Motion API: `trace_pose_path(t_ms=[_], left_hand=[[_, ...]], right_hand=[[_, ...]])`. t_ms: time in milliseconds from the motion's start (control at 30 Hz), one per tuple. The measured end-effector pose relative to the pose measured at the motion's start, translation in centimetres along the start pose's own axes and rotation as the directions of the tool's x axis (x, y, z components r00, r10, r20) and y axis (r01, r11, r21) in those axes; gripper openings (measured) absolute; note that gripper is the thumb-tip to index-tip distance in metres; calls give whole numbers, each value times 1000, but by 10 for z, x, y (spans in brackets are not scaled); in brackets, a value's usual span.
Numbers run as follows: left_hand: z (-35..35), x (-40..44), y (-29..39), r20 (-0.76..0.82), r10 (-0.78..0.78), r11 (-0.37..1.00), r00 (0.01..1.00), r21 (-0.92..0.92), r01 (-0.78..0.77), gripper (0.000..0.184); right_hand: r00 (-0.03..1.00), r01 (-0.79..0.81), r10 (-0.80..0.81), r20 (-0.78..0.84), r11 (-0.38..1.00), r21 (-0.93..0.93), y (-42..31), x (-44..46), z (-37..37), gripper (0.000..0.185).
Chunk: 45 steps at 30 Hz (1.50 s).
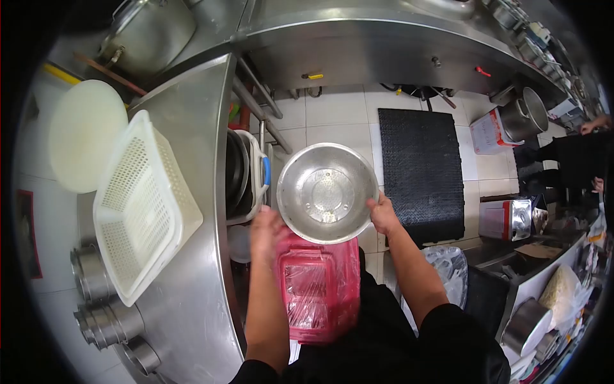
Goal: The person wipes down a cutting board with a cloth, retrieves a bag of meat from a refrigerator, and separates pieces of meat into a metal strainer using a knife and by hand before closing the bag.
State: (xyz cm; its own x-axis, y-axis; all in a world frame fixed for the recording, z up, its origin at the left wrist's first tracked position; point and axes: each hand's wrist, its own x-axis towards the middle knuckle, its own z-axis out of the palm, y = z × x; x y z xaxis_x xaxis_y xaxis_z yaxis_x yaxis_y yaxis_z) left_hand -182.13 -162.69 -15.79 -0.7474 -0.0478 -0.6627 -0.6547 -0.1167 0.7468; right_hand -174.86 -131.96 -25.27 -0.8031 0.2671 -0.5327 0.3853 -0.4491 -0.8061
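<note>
A round metal bowl hangs over the floor in front of me, its inside facing up toward my eyes. My right hand is closed on its right rim, thumb on the inner side. My left hand is beside the bowl's lower left edge, smeared by motion. Whether it touches the rim I cannot tell. Below the bowl sits a red plastic-wrapped container, partly covered by the bowl. Left of my left hand, a white tub with a blue handle and dark pans stand under the counter.
On the steel counter at left lies a white perforated basket. Metal pots line its far side. A black mat covers part of the tiled floor. At right are a steel pot and another person in black.
</note>
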Motion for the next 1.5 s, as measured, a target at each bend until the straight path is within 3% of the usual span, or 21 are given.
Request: trace_pose_path(t_ms=[100, 167, 200, 267, 300, 333, 367, 400, 433, 467, 567, 633, 700, 767, 867, 900, 1000, 1033, 1133, 1267, 1500], left_hand=[[26, -64, -18, 126, -206, 955, 970, 240, 172, 56], [18, -84, -45, 164, -220, 973, 962, 102, 205, 54], [20, -89, -63, 216, -245, 970, 945, 54, 239, 53], [17, -106, -53, 294, -45, 990, 955, 143, 3, 48], [33, -147, -27, 362, 0, 979, 932, 188, -73, 50], [35, -129, -33, 321, 356, 728, 878, 494, -476, 58], [50, -161, -15, 427, 464, 505, 776, 593, -627, 68], [63, -194, 3, 519, 556, 239, 649, 648, -723, 80], [62, -193, 16, 680, 598, 34, 424, 507, -861, 83], [66, -203, 24, 747, 662, -213, 59, 264, -941, 83], [78, -293, 50, 704, 667, -280, 244, 540, -794, 86], [77, -316, 75, 857, 472, -492, 208, 452, -744, 84], [75, -334, 86, 835, 542, -429, 90, 367, -825, 81], [75, -345, 63, 678, 734, -327, 38, 402, -855, 79], [66, -377, 70, 876, 463, -539, 132, 397, -743, 80], [64, -388, 66, 850, 501, -458, 161, 418, -784, 81], [61, -388, 17, 662, 716, -437, -220, 181, -881, 75], [60, -509, -3, 603, 568, 405, 560, 387, -828, 67], [85, -496, -79, 718, 384, 813, 580, 34, -581, 48], [122, -646, -197, 836, 102, 932, 539, 110, -346, 38], [257, -819, -334, 912, -113, 929, 395, 237, -283, 30]], right_hand=[[999, 16, -14, -51, 999, 28, -19, -55, 9, 40], [987, 163, -163, 12, 981, -104, 2, -78, -3, 45], [971, 78, -110, -214, 985, -152, 21, -78, -5, 36], [986, -65, 79, -147, 993, 97, -55, -189, 18, 38], [991, 136, -137, -5, 985, -103, -22, -205, 0, 43], [966, 232, -256, -22, 906, -354, 27, -196, -12, 49], [928, 279, -371, -39, 759, -588, 75, -190, -25, 56], [920, 115, -359, -159, 633, -766, 67, -227, -20, 62], [931, 163, -329, -156, 761, -628, 45, -300, -15, 64], [920, 197, -374, -115, 696, -690, 39, -357, -23, 55], [828, 329, -558, -60, 569, -753, 52, -463, -51, 28], [795, 305, -598, -100, 536, -787, 54, -528, -72, 16], [811, 187, -560, -171, 525, -830, 26, -599, -85, 10], [732, 299, -675, -94, 442, -846, 37, -622, -116, 18], [742, 256, -666, -77, 388, -885, 54, -672, -145, 31], [785, 165, -604, -139, 421, -892, 56, -694, -147, 36], [857, 105, -483, -177, 501, -859, 80, -740, -156, 46], [875, 110, -453, -172, 531, -840, 91, -757, -164, 48], [909, 297, -417, 21, 610, -734, 127, -819, -191, 35], [941, 282, -335, 54, 682, -675, 146, -933, -241, 34], [691, 33, -338, -639, 898, -439, 231, -1140, -366, 32]])
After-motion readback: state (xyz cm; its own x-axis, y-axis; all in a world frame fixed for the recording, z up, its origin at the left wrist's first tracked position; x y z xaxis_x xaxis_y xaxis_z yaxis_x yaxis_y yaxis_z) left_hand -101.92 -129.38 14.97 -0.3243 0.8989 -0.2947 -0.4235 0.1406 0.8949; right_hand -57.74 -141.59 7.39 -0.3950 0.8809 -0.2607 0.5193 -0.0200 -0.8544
